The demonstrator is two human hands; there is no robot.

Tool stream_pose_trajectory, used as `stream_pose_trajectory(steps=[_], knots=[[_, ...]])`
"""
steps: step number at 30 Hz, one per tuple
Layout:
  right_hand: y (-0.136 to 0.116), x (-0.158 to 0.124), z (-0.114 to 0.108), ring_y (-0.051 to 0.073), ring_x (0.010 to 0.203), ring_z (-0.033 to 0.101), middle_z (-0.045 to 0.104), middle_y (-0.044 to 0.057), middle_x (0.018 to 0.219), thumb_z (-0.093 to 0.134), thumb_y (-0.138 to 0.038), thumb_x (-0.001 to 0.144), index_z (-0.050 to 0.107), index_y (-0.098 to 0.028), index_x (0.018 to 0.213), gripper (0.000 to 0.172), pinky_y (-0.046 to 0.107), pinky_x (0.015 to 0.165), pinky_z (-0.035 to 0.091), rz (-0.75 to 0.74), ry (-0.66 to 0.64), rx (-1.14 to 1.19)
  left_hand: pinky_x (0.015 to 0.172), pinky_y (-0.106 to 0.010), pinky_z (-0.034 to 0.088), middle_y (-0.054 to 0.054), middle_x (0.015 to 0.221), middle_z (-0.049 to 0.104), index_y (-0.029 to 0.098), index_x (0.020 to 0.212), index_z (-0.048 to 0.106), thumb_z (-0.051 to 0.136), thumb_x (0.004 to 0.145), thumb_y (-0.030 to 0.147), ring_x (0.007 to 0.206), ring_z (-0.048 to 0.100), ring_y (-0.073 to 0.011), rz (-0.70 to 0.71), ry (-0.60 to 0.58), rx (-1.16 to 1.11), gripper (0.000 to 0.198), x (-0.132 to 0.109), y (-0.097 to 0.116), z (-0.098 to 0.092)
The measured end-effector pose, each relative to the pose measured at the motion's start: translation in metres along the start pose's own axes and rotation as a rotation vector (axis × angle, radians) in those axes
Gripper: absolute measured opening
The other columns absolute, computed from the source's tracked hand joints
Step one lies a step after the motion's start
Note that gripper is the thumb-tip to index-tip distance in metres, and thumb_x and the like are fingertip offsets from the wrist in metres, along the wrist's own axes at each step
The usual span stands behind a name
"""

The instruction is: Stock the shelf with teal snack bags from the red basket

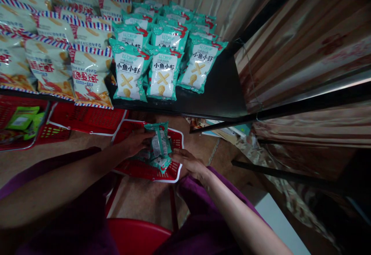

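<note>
My left hand and my right hand are both down in a red plastic basket on the floor. Between them they grip a small bunch of teal snack packets, the left hand on the upper left side, the right hand at the lower right. Above the basket a black shelf carries rows of the same teal packets standing upright, with room at its right end.
White snack bags with red-and-blue striped tops fill the left of the shelf. More red baskets sit under it, one holding green packets. A red stool is under me. Curtained wall and black frame bars stand at right.
</note>
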State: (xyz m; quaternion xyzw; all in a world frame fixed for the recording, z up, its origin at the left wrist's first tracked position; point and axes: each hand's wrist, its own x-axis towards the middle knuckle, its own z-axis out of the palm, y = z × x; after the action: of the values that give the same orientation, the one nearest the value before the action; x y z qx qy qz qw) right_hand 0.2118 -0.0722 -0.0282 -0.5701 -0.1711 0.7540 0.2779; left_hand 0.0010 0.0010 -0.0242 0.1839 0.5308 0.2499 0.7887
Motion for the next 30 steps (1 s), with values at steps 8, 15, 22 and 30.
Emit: stream_pose_trajectory(steps=[8, 15, 22, 30], knots=[[-0.017, 0.012, 0.007, 0.010, 0.061, 0.061, 0.069, -0.003, 0.069, 0.083, -0.039, 0.058, 0.068, -0.019, 0.080, 0.033, 0.021, 0.063, 0.048, -0.195, 0.097, 0.161, 0.073, -0.031, 0.047, -0.002, 0.092, 0.068, 0.020, 0.095, 0.060, 0.078, 0.058, 0.030, 0.081, 0.062, -0.0178, -0.030, -0.051, 0.172, 0.042, -0.014, -0.008, 0.009], [-0.017, 0.016, 0.004, 0.009, 0.054, 0.060, 0.068, -0.003, 0.063, 0.084, -0.037, 0.056, 0.066, -0.018, 0.069, 0.029, 0.021, 0.057, 0.047, -0.164, 0.123, 0.150, 0.074, -0.031, 0.047, -0.003, 0.096, 0.066, 0.021, 0.099, 0.060, 0.077, 0.061, 0.038, 0.079, 0.061, -0.0164, 0.003, -0.119, 0.247, 0.045, -0.016, -0.010, 0.011], [-0.020, 0.011, 0.006, 0.012, 0.054, 0.062, 0.070, -0.001, 0.062, 0.085, -0.035, 0.049, 0.068, -0.017, 0.069, 0.032, 0.023, 0.056, 0.048, -0.129, 0.165, 0.159, 0.068, -0.030, 0.046, -0.003, 0.083, 0.067, 0.019, 0.089, 0.066, 0.071, 0.064, 0.053, 0.073, 0.060, -0.0159, 0.005, -0.031, 0.250, 0.042, -0.018, -0.009, 0.012], [-0.017, 0.014, 0.009, 0.010, 0.050, 0.057, 0.066, -0.001, 0.058, 0.083, -0.039, 0.051, 0.067, -0.017, 0.064, 0.031, 0.022, 0.052, 0.048, -0.161, 0.224, 0.070, 0.067, -0.032, 0.047, -0.004, 0.077, 0.068, 0.017, 0.082, 0.067, 0.073, 0.062, 0.049, 0.069, 0.062, -0.0177, -0.021, 0.026, 0.160, 0.038, -0.014, -0.008, 0.012]])
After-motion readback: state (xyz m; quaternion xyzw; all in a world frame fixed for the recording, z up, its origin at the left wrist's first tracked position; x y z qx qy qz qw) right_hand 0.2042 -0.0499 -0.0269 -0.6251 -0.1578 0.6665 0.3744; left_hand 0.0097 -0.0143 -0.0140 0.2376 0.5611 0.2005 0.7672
